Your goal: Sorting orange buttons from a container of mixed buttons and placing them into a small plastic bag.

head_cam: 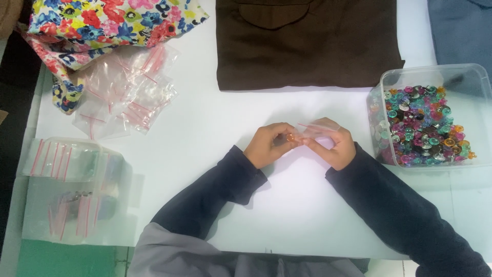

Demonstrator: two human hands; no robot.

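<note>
Orange, small and round, a plastic bead (290,137) sits pinched in our left hand (267,144) at the mouth of the small clear zip bag (316,131) our right hand (335,146) grips, beside a clear plastic tub (476,77) of mixed beads

Dark navy sleeves (long), bare hands (302,143)

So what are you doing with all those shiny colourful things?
A person sits at a white table. The left hand pinches a small orange bead, and the right hand holds a little clear zip bag right against it. A clear tub of colourful beads stands at the right, and a pile of empty zip bags lies at the upper left.
</note>
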